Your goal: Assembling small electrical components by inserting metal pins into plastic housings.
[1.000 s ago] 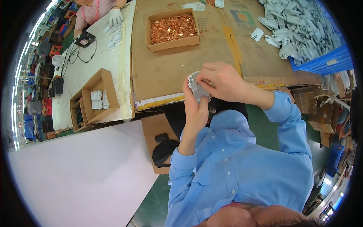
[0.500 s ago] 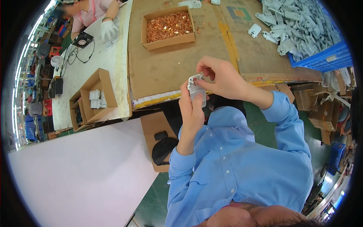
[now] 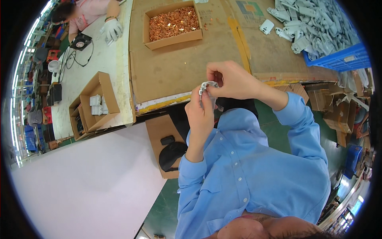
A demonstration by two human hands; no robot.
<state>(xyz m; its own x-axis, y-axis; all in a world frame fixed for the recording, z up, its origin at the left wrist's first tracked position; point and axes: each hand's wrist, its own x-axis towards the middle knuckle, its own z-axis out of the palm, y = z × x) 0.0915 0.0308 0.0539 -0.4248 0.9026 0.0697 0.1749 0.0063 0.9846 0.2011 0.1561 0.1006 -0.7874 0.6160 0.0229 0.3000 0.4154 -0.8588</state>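
Observation:
Near the front edge of the cardboard-covered table, my left hand grips a small white plastic housing between thumb and fingers, holding it tilted. My right hand is closed in a pinch at the housing's upper right side. Whatever sits between those right fingertips, if anything, is hidden. Beyond my hands stands an open cardboard box filled with small copper-coloured metal pieces. Similar white plastic parts are heaped in a blue crate at the far right.
A loose white cover lies beside the crate. Left, a divided cardboard box holds several white housings. A co-worker's gloved hand rests on the adjoining white table, near a black device with a cable. A white board fills the lower left.
The housing has turned in my left hand, so its inner face shows less. My right fingers have stayed at its upper part. The view has shifted slightly.

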